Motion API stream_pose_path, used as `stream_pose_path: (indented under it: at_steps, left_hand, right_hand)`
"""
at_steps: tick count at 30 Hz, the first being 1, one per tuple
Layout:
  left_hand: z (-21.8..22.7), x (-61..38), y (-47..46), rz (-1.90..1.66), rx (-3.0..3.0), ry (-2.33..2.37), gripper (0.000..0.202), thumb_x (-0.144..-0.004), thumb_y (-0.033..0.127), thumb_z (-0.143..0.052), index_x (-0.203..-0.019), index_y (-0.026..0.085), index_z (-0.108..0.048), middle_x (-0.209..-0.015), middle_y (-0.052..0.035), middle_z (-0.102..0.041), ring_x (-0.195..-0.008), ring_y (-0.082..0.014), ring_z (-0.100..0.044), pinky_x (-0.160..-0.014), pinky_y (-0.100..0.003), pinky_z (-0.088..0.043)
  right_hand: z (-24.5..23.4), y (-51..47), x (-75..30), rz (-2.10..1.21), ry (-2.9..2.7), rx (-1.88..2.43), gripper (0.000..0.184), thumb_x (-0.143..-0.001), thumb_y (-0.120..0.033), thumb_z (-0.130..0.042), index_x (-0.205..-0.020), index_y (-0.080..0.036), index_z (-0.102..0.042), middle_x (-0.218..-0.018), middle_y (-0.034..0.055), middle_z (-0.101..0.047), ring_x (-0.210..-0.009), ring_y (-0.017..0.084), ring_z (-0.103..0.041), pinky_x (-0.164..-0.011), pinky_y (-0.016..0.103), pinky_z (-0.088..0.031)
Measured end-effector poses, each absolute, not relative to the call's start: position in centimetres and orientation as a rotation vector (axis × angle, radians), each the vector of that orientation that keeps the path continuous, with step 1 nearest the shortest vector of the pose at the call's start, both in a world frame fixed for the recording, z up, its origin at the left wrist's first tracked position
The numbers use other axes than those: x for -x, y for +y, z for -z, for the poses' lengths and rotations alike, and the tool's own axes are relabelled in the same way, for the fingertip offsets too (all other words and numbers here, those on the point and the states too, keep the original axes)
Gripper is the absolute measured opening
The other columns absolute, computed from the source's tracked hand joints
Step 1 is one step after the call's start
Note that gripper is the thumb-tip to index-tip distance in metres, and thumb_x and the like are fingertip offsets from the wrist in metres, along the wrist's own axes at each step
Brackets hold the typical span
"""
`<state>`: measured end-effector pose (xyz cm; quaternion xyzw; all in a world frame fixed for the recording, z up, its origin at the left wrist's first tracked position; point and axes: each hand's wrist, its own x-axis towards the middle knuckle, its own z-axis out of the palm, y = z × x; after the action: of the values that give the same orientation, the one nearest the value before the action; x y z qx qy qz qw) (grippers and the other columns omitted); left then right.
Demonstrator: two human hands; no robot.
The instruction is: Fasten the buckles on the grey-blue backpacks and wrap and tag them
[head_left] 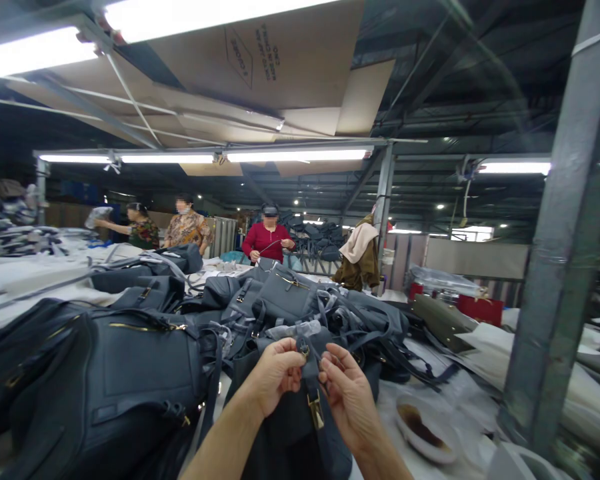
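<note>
A dark blue-grey bag [275,437] stands directly in front of me, with a strap [311,383] running down its front. The strap carries a small metal fitting [304,349] near its top and a gold-coloured clasp [316,411] lower down. My left hand [279,375] is closed on the strap, its thumb beside the small fitting. On the other side of the strap, my right hand [347,388] has its fingers bent and thumb drawn in as a pinch; whatever lies between the fingertips is too small to make out. Clear plastic wrap [295,329] lies just behind the fitting.
A larger dark bag [145,360] with a gold zip lies at left. More bags [285,293] are heaped behind. A bowl with brown contents [425,433] sits at right, near a grey post [555,253]. A person in red [267,241] works across the table.
</note>
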<state>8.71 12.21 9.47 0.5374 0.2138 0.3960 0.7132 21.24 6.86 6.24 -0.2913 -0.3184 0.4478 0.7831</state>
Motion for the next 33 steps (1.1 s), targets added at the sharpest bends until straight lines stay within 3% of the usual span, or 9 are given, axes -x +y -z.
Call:
stream_pose_path:
  at_steps: [4,7,10,19,33]
  left_hand:
    - [-9.4,-8.9,12.1,-0.918,-1.175,0.485,0.023,-0.053,0.02,-0.066,-0.072,0.017,-0.054,-0.052,0.0051,-0.053,-0.044,-0.0058,-0.046,-0.039,-0.015,-0.025]
    - [-9.0,-9.1,11.9,-0.996,-1.18,0.545,0.02,-0.052,0.019,-0.063,-0.067,0.018,-0.051,-0.048,0.0071,-0.049,-0.038,-0.0044,-0.04,-0.036,-0.015,-0.022]
    - [-8.7,-9.4,11.8,-1.092,-1.177,0.583,0.018,-0.052,0.02,-0.062,-0.062,0.019,-0.047,-0.044,0.0095,-0.045,-0.035,-0.0032,-0.034,-0.035,-0.015,-0.023]
    - [-9.0,-9.5,11.6,-1.148,-1.125,0.54,0.022,-0.052,0.026,-0.065,-0.061,0.02,-0.046,-0.044,0.0088,-0.044,-0.037,-0.0043,-0.036,-0.035,-0.016,-0.029]
    - [-8.4,-10.6,11.0,-1.302,-1.18,0.602,0.02,-0.055,0.024,-0.061,-0.059,0.021,-0.042,-0.043,0.0095,-0.045,-0.033,-0.0037,-0.034,-0.032,-0.015,-0.026]
  right_hand:
    - [-6.4,6.4,-20.9,-1.0,-0.625,0.614,0.052,-0.053,-0.031,-0.092,-0.094,-0.021,-0.062,-0.068,-0.0071,-0.063,-0.055,0.008,-0.061,-0.054,0.02,-0.052]
    - [-6.4,6.3,-20.9,-0.964,-0.619,0.617,0.051,-0.053,-0.03,-0.093,-0.093,-0.022,-0.062,-0.067,-0.0075,-0.062,-0.057,0.009,-0.06,-0.055,0.019,-0.051]
    - [-6.4,6.2,-21.0,-0.907,-0.645,0.644,0.049,-0.054,-0.031,-0.092,-0.092,-0.022,-0.063,-0.067,-0.0073,-0.061,-0.06,0.009,-0.06,-0.056,0.019,-0.05]
    - [-5.7,6.5,-21.1,-0.774,-0.697,0.704,0.043,-0.057,-0.034,-0.089,-0.091,-0.023,-0.064,-0.068,-0.0071,-0.059,-0.061,0.01,-0.058,-0.058,0.021,-0.049]
    - [-5.5,6.5,-21.1,-0.724,-0.733,0.755,0.039,-0.061,-0.034,-0.087,-0.089,-0.023,-0.063,-0.068,-0.0072,-0.058,-0.06,0.01,-0.056,-0.057,0.022,-0.047]
